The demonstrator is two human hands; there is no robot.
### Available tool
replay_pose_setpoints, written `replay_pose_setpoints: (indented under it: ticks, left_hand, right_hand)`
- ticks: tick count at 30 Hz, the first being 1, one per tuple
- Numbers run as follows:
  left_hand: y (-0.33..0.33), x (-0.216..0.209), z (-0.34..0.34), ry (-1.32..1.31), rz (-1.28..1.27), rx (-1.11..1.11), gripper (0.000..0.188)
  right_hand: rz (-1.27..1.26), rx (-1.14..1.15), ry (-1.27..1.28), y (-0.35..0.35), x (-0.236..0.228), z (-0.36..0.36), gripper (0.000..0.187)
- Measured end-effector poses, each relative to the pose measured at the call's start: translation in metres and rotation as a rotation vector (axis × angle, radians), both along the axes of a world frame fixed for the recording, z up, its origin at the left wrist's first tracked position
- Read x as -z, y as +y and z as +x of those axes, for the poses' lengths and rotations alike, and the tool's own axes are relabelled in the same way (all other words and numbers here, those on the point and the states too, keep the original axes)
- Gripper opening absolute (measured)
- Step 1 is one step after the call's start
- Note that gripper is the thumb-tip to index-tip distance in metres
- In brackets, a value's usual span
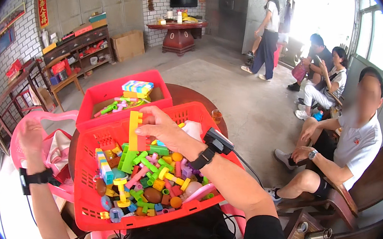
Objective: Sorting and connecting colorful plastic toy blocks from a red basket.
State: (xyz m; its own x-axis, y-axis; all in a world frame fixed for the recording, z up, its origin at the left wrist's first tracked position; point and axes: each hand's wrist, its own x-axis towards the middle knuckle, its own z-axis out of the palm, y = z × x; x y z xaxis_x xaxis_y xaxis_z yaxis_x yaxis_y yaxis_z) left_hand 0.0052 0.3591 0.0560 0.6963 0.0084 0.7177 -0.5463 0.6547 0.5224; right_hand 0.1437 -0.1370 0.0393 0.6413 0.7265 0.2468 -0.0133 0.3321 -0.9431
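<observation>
Yellow block [133,134], one: over the far left part of a red basket [95,222], at the left of the fingertips of the right hand [166,128]; pinched between thumb and forefinger. Long axis running from far end to near end, perhaps upright; exact tilt, cannot tell. Pink piece [141,143] at its near right; joined or merely behind, cannot tell.

Right hand: nearer of the two by far, reaching in from the right, with a black wrist camera [218,141] and cable.

Left hand [31,138]: well apart, left of the basket, before a pink chair [54,117]; blurred, fingers spread or together, cannot tell.

Just near of the yellow block: green block [127,160], crowding its near end. Left of that, blue-and-white block stack [104,166]. Nearer still, yellow spool [121,193], brown egg [153,195], orange ball [177,156], mixed loose pieces.

Beyond: red box [98,125], holding a striped stack [137,86]; far basket rim in between. Farther right, glass [216,116] on a round brown table [187,93].
</observation>
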Motion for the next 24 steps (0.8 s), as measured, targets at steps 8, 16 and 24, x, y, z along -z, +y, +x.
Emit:
replay_pose_setpoints:
  ticks: [8, 16, 24]
  left_hand:
    - [-0.329, 0.020, 0.023, 0.781, 0.773, -0.344, 0.061]
    - [-0.334, 0.048, 0.045, 0.724, 0.654, -0.195, 0.057]
    - [-0.313, 0.062, 0.062, 0.577, 0.657, -0.213, 0.043]
  right_hand:
    - [-0.194, 0.116, -0.253, -0.009, 0.028, 0.009, 0.039]
    - [-0.311, 0.065, -0.231, -0.005, 0.031, 0.008, 0.040]
    - [-0.284, 0.035, -0.199, 0.002, 0.030, 0.003, 0.038]
